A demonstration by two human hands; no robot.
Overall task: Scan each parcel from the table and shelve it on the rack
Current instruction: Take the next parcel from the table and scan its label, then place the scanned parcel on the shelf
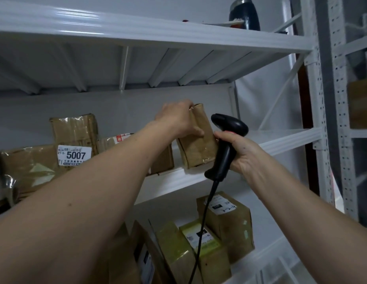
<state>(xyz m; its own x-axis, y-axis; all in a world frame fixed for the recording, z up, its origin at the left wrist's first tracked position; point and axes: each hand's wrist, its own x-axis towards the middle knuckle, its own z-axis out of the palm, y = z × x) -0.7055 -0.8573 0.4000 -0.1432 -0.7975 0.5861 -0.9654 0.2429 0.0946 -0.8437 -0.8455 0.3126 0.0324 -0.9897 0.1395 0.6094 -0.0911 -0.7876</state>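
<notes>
Head view caught the shelving step: the left hand [176, 117] gripped a brown paper parcel [199, 140] by its top, standing it upright on the white metal rack [281, 140], just right of a taped cardboard box [76, 138] (labelled 5007). The right hand [238, 152], fingers wrapped round a smooth black scanner [225, 144], hovered beside the parcel. Next, I judged, called for letting go once the crinkled parcel stood steady.
</notes>
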